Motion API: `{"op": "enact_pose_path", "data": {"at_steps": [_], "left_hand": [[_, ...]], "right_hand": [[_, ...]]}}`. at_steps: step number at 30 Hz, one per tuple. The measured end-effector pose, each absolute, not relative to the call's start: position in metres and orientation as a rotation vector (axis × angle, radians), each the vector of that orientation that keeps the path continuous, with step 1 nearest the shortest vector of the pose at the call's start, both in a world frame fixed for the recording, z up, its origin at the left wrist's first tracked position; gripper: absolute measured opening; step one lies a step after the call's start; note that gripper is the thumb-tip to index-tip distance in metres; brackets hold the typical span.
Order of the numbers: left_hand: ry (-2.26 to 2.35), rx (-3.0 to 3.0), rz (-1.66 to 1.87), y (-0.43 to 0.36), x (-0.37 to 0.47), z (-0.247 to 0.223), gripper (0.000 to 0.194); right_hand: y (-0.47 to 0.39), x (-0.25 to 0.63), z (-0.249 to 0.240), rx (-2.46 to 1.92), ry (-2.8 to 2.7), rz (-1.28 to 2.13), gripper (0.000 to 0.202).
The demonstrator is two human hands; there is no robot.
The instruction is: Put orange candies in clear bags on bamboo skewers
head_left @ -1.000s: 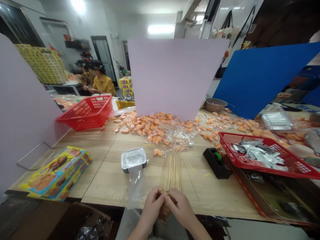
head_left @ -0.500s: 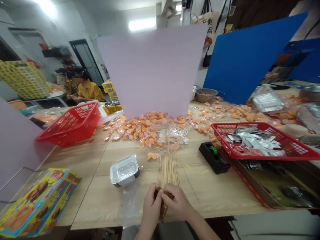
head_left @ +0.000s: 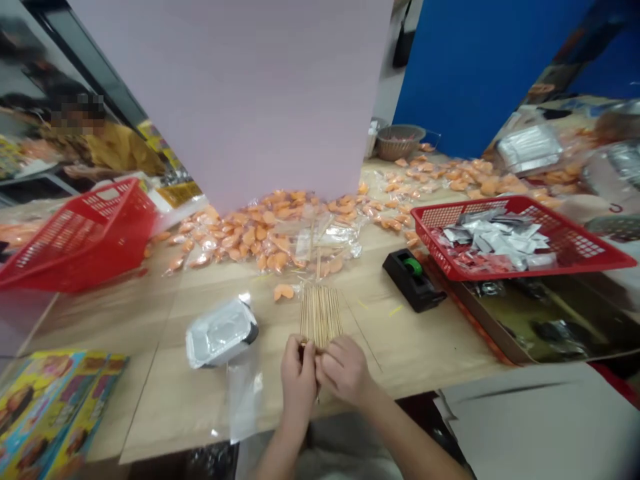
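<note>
My left hand and my right hand meet at the near end of a row of thin bamboo sticks laid side by side on the table. Both are closed, thumbs and fingertips together, around a small shiny brown packet. Only slivers of the packet show between the fingers; the rest is hidden. Left of the hands sits a foil tray in a dark-edged stack, with a clear plastic bag below it. One orange wrapped piece lies just beyond the sticks.
A heap of orange wrapped pieces spreads along the pinkish divider. To the right are a black tape dispenser and a red basket of silver packets. A tilted red basket and printed boxes stand left. A person in yellow sits behind.
The view has tilted down and come closer. My fingers have closed further round the brown packet, and my right hand has turned so its knuckles face up. The sticks stay in place.
</note>
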State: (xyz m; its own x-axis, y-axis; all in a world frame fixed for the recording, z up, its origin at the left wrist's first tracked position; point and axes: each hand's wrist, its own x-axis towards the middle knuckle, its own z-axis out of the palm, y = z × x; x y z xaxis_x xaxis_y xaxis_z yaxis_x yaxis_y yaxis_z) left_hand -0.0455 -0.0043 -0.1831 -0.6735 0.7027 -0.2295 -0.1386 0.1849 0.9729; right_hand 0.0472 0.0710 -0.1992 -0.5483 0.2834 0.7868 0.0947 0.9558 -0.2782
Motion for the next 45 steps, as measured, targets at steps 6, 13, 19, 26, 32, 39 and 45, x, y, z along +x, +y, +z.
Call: {"op": "enact_pose_path", "data": {"at_steps": [6, 13, 19, 26, 32, 39, 45], "left_hand": [[1.662, 0.521, 1.607, 0.009, -0.036, -0.171, 0.025], [1.498, 0.619, 1.617, 0.008, -0.040, -0.165, 0.024], [1.303, 0.285, 1.718, 0.013, -0.041, -0.172, 0.025], [1.300, 0.214, 1.877, 0.006, -0.028, -0.172, 0.022], [1.347, 0.264, 1.918, 0.001, -0.023, -0.174, 0.023], [1.382, 0.603, 1.748, -0.005, -0.034, -0.178, 0.027], [1.433, 0.619, 1.738, -0.007, -0.033, -0.182, 0.028]], "right_hand": [[0.080, 0.066, -0.202, -0.479, -2.149, 0.314, 0.028], [0.082, 0.080, -0.186, -0.518, -2.358, 0.588, 0.030], [0.069, 0.076, -0.184, -0.513, -2.339, 0.047, 0.029], [0.056, 0.077, -0.194, -0.487, -2.171, -0.058, 0.014], [0.054, 0.081, -0.200, -0.525, -2.132, -0.047, 0.015], [0.060, 0.091, -0.194, -0.594, -2.264, 0.062, 0.019], [0.052, 0.087, -0.191, -0.593, -2.274, -0.030, 0.020]]}}
